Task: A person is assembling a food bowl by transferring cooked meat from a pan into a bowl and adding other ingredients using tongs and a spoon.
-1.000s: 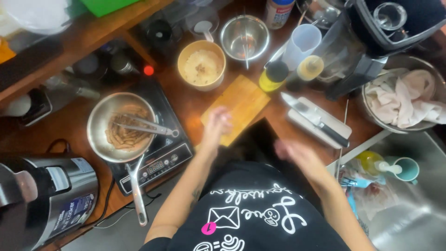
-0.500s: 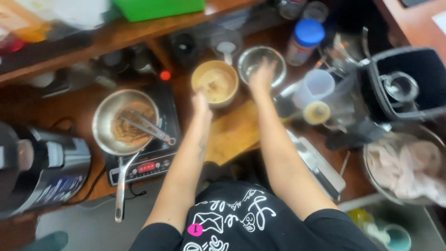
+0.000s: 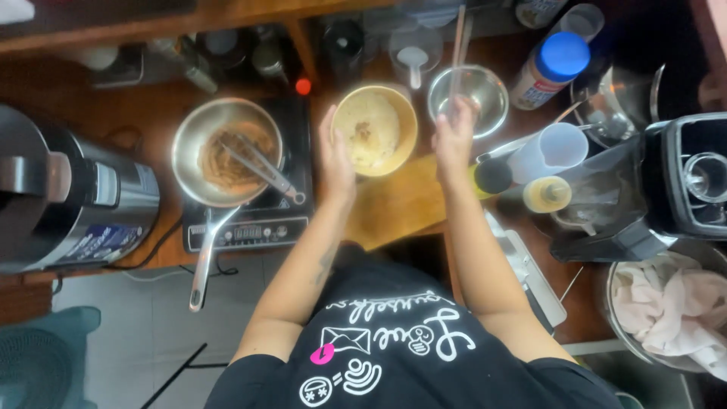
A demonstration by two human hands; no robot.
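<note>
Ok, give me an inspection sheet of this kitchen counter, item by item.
Surface: wooden counter, crowded; cutting board in front of the person.
Job's things: yellow bowl with a pale mix; chopsticks over the steel bowl.
Clutter: pan with tongs on the cooktop, blue-lidded jar, measuring cup, squeeze bottle, blender, bowl of cloths.
Grippers: left hand against the yellow bowl's side; right hand holds the chopsticks.
Cables: black cable beside the cooktop.
Surroundings: steel cooker at left, shelf behind.
</note>
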